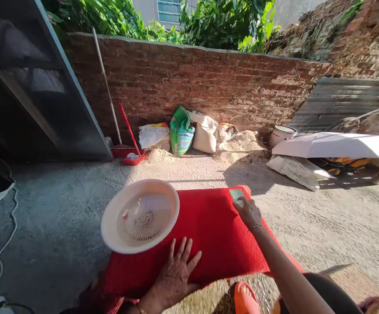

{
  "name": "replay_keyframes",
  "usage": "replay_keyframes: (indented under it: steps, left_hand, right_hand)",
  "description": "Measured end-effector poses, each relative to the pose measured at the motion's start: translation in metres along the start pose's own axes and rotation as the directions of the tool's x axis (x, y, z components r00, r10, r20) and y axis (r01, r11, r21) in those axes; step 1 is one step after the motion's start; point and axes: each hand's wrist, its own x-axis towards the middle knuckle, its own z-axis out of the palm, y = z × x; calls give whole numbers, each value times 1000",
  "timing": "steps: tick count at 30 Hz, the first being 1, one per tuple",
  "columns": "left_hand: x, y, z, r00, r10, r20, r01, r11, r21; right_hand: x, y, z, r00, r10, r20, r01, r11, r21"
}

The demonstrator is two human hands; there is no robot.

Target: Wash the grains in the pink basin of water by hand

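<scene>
A red, fuzzy cloth point(212, 231) lies spread in front of me, in sun and partly in shadow. My left hand point(178, 272) rests flat on its near part, fingers spread and holding nothing. At the cloth's far right corner, my right hand point(248, 212) grips a pale green rectangular pad point(237, 194) and presses it against the fabric. Whether that pad is a sponge, a brush or a soap bar I cannot tell. A wide whitish basin point(109, 226) with water in it stands on the left part of the cloth, beyond my left hand.
An orange slipper point(246, 298) on a foot shows below the cloth. Along the brick wall point(209, 83) stand a red dustpan point(133, 159), a green sack point(182, 135) and a beige sack point(205, 135). A white umbrella point(339, 145) lies at right, and a cable point(8, 244) at left.
</scene>
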Motion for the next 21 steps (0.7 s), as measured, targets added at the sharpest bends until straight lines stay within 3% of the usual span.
replay_keyframes:
  steps: [2,5,8,10,13,15,17,19,21]
  left_hand:
    - [-1,-1,3,1000,-9,26,10,1000,-26]
    - [-1,-4,10,997,-17,80,21,999,-47]
    - [-2,-3,16,992,-16,121,23,999,-49]
    - [-2,-3,18,994,-18,110,23,999,-41]
    - [-3,-3,20,997,2,71,1,999,-44]
    - [-4,-4,21,998,14,61,-11,998,-55]
    - [-5,-5,22,998,25,58,-21,997,-69]
    - [-5,-5,23,998,32,57,-28,996,-81]
    - [-6,-5,24,998,28,63,-23,996,-83]
  right_hand:
    - [-12,-58,22,981,-189,44,188,981,39]
    - [-28,-139,48,900,-429,72,424,902,78]
    - [-25,-175,57,840,-533,99,527,846,84]
    - [-9,-161,53,854,-505,128,501,863,65]
    - [26,-92,35,940,-320,117,325,945,-27]
    - [50,-34,16,993,-97,66,103,990,-93]
    - [67,12,-1,984,177,0,-176,978,-116]
    - [73,31,-12,951,306,-55,-310,946,-96]
    - [69,17,-13,968,243,-66,-247,966,-69]
